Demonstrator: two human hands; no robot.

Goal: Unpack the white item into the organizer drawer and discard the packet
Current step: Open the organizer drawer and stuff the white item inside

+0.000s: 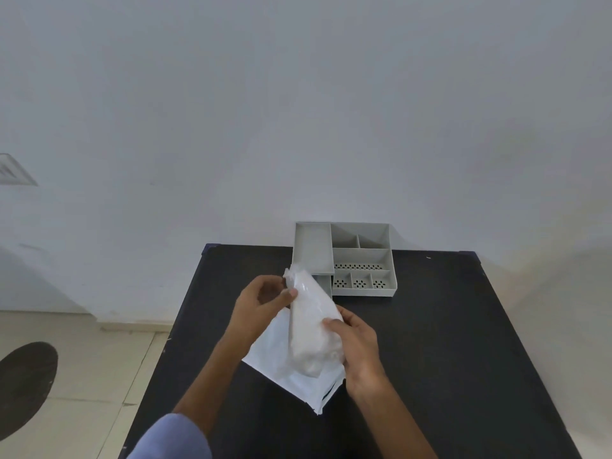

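Observation:
A white item in clear plastic wrap (311, 323) is held above the black table (447, 342), half out of a flat white packet (281, 369). My left hand (261, 303) pinches the top of the wrapped item. My right hand (357, 349) grips its lower right side together with the packet. Behind them stands the grey organizer (361, 256) with several compartments; its small drawer (324, 283) at the lower left is partly hidden by the item.
The table stands against a plain white wall (298, 111). Its left edge drops to a tiled floor (99, 376) with a dark round patch (26, 385). A wall vent (13, 170) is at far left.

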